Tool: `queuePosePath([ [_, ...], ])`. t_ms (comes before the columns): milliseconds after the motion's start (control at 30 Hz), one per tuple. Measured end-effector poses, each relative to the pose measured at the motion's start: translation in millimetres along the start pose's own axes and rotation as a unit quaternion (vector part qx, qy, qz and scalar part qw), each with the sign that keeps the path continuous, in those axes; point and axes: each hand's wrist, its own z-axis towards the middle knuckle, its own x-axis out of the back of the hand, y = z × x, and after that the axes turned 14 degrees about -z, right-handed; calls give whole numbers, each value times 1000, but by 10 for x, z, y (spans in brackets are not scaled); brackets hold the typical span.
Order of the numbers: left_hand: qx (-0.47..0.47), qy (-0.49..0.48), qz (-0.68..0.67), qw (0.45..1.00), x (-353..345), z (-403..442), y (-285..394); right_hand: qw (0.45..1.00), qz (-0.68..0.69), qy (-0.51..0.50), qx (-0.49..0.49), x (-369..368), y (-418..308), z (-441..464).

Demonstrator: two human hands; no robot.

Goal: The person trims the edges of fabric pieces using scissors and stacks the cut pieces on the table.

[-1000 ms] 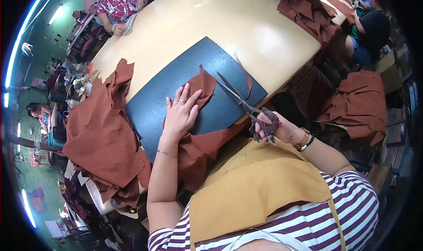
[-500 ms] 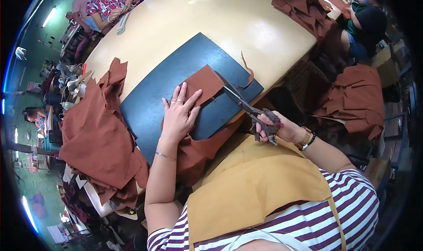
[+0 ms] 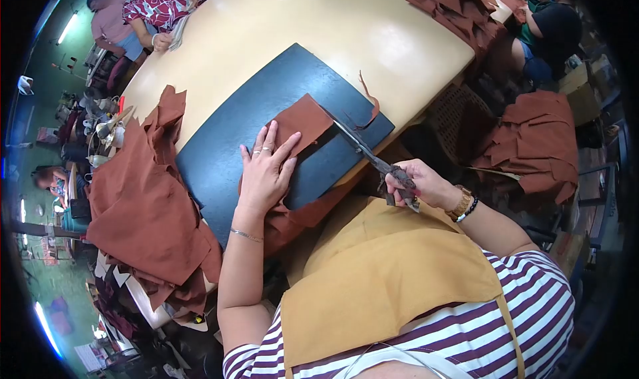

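Observation:
My left hand (image 3: 266, 169) lies flat with its fingers spread, pressing a reddish-brown piece of leather (image 3: 305, 120) onto a dark blue cutting mat (image 3: 233, 132). In my right hand (image 3: 423, 187) is a pair of large scissors (image 3: 359, 144), their handles wrapped in dark cloth. The blades point up and left along the right edge of the leather piece. A thin curled offcut (image 3: 370, 102) rests near the mat's right corner. More brown material (image 3: 313, 219) hangs below the mat's front edge, partly hidden by my left arm.
A heap of brown leather (image 3: 143, 212) drapes over the table (image 3: 226, 46) on the left. Another pile (image 3: 456, 12) lies at the far right corner, and a stack (image 3: 529, 146) stands off the table to the right. Other people (image 3: 156, 9) sit at the upper left and upper right.
The scissor handles have come closer together, and my right hand has shifted slightly left. My left hand keeps its place on the leather. The view has moved a little.

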Motion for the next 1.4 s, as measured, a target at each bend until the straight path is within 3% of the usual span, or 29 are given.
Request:
queuePosePath([
  [933, -24, 1, -8, 1000, -6, -27, 7, 998, -56, 26, -21, 38, -77, -57],
  [1400, -20, -2, -5, 1000, -1, -25, 17, 1000, -8, 24, 1, -14, 16, 35],
])
